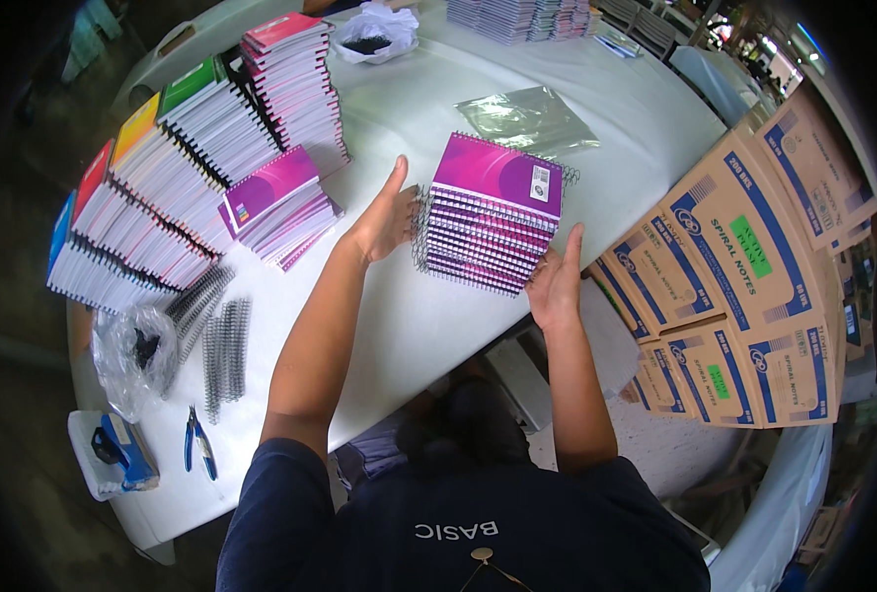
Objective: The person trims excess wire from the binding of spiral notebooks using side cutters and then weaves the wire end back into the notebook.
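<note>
Dark blue shirt (pixel 458 533) fills the bottom edge. Left hand (pixel 384 219) and right hand (pixel 555 281) flat against opposite sides of a purple spiral notebook stack (pixel 491 212) on the white counter (pixel 409 326), fingers straight, pressed together, thumbs out. Left of left fingers: more notebook stacks (pixel 191 168), loose spiral coils (pixel 223 345), pliers (pixel 199 442). Right of right fingers: cardboard boxes (pixel 744 286).
</note>
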`<control>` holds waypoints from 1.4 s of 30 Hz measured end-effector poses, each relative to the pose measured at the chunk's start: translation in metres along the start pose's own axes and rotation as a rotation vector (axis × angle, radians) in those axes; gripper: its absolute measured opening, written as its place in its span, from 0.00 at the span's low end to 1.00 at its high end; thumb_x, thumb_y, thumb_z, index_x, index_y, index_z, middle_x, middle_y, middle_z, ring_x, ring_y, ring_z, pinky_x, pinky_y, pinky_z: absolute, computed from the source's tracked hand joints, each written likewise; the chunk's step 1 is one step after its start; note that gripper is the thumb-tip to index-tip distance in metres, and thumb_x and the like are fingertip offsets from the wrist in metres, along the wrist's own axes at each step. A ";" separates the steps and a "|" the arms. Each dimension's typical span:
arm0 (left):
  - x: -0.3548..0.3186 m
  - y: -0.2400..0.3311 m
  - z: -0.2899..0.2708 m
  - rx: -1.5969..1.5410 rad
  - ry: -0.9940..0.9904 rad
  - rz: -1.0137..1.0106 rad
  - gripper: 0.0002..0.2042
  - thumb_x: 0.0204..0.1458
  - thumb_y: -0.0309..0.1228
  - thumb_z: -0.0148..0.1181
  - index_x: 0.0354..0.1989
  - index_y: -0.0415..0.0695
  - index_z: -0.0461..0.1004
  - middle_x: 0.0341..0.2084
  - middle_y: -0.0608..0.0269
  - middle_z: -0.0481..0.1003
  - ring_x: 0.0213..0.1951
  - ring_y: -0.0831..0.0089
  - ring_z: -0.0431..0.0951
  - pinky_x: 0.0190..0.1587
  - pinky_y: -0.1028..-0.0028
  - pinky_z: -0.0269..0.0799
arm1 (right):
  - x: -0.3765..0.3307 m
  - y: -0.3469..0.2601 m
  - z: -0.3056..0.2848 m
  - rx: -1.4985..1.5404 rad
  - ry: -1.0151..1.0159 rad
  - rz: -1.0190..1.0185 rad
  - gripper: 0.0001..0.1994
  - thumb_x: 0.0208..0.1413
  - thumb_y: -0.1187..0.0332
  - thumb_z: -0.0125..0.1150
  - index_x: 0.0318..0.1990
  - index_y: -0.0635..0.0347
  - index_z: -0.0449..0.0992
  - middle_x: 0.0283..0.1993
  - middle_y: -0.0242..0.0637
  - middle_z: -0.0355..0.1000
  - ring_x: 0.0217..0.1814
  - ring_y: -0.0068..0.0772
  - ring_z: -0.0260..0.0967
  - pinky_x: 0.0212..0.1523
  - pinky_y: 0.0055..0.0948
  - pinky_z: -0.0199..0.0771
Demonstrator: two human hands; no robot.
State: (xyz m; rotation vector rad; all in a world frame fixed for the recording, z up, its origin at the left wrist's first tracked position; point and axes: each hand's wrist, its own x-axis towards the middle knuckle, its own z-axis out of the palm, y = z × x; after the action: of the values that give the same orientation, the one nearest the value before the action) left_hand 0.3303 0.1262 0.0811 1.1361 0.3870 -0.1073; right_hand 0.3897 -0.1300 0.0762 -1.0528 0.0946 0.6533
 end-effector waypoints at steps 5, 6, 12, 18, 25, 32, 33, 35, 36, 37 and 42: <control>-0.024 0.015 0.045 0.001 -0.105 -0.048 0.48 0.48 0.72 0.34 0.66 0.39 0.52 0.62 0.50 0.58 0.62 0.58 0.59 0.64 0.55 0.52 | -0.015 -0.027 0.033 0.034 -0.096 0.035 0.48 0.51 0.26 0.32 0.66 0.60 0.51 0.66 0.43 0.55 0.67 0.39 0.54 0.64 0.43 0.56; -0.026 0.015 0.048 0.012 -0.095 -0.023 0.48 0.48 0.71 0.34 0.66 0.41 0.52 0.62 0.51 0.59 0.62 0.58 0.60 0.63 0.55 0.52 | -0.014 -0.025 0.034 -0.014 -0.102 -0.022 0.46 0.52 0.27 0.32 0.66 0.58 0.52 0.66 0.42 0.56 0.67 0.39 0.54 0.64 0.41 0.55; -0.059 0.006 0.038 0.059 -0.290 -0.041 0.45 0.50 0.69 0.36 0.66 0.44 0.51 0.63 0.55 0.58 0.62 0.63 0.61 0.63 0.59 0.56 | -0.026 -0.005 0.038 -0.082 -0.177 -0.117 0.36 0.59 0.35 0.29 0.65 0.52 0.55 0.66 0.36 0.57 0.67 0.38 0.54 0.64 0.40 0.56; -0.151 -0.013 -0.009 0.000 -0.195 -0.050 0.41 0.53 0.65 0.39 0.68 0.48 0.47 0.64 0.55 0.55 0.64 0.64 0.57 0.63 0.61 0.55 | -0.090 0.059 0.065 -0.030 -0.256 -0.032 0.36 0.59 0.36 0.32 0.67 0.51 0.50 0.68 0.35 0.51 0.70 0.37 0.47 0.66 0.42 0.51; -0.215 -0.016 -0.018 0.138 0.027 0.010 0.42 0.55 0.63 0.39 0.67 0.39 0.48 0.64 0.49 0.54 0.64 0.60 0.55 0.65 0.60 0.49 | -0.141 0.085 0.073 -0.003 -0.321 0.030 0.37 0.59 0.37 0.38 0.67 0.53 0.48 0.68 0.36 0.51 0.69 0.35 0.48 0.66 0.41 0.48; -0.224 -0.039 0.015 0.246 0.672 0.895 0.21 0.60 0.42 0.47 0.48 0.33 0.71 0.39 0.57 0.74 0.41 0.72 0.72 0.46 0.74 0.67 | -0.138 0.078 0.065 -0.774 -0.085 -1.023 0.36 0.64 0.49 0.36 0.67 0.72 0.41 0.71 0.57 0.38 0.74 0.49 0.33 0.70 0.43 0.33; -0.218 -0.039 0.024 0.368 0.757 1.030 0.13 0.54 0.35 0.56 0.40 0.37 0.74 0.34 0.60 0.74 0.36 0.76 0.72 0.39 0.76 0.67 | -0.131 0.073 0.076 -0.800 -0.125 -1.175 0.35 0.64 0.49 0.36 0.67 0.72 0.41 0.70 0.56 0.40 0.74 0.50 0.35 0.70 0.44 0.36; -0.201 -0.042 0.034 0.468 1.006 1.189 0.09 0.44 0.29 0.69 0.20 0.40 0.74 0.19 0.67 0.71 0.22 0.83 0.68 0.23 0.80 0.62 | -0.124 0.074 0.083 -0.881 -0.248 -1.233 0.35 0.64 0.48 0.36 0.66 0.72 0.44 0.70 0.56 0.42 0.72 0.51 0.42 0.68 0.45 0.44; -0.193 -0.041 0.037 0.389 1.021 1.161 0.11 0.44 0.30 0.69 0.19 0.40 0.73 0.16 0.68 0.70 0.20 0.84 0.66 0.21 0.81 0.61 | -0.124 0.076 0.093 -0.834 -0.310 -1.244 0.33 0.64 0.50 0.36 0.65 0.72 0.46 0.69 0.56 0.45 0.70 0.50 0.46 0.67 0.45 0.47; -0.189 -0.040 0.038 0.318 1.041 1.136 0.13 0.44 0.31 0.70 0.17 0.41 0.71 0.14 0.69 0.68 0.18 0.84 0.65 0.19 0.81 0.59 | -0.121 0.083 0.094 -0.778 -0.302 -1.259 0.32 0.64 0.52 0.36 0.65 0.72 0.48 0.68 0.56 0.47 0.70 0.50 0.47 0.67 0.44 0.48; -0.198 -0.039 0.023 0.187 0.993 1.111 0.14 0.44 0.34 0.70 0.21 0.40 0.71 0.10 0.69 0.68 0.16 0.86 0.65 0.18 0.83 0.59 | -0.116 0.089 0.094 -0.818 -0.306 -1.369 0.29 0.64 0.56 0.38 0.64 0.72 0.49 0.67 0.55 0.48 0.69 0.50 0.48 0.66 0.45 0.50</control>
State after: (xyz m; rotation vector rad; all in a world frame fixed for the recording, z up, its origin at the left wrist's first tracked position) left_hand 0.1415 0.0672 0.1263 1.3913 0.5580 1.4624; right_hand 0.2261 -0.0753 0.0987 -1.4580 -1.1590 -0.4762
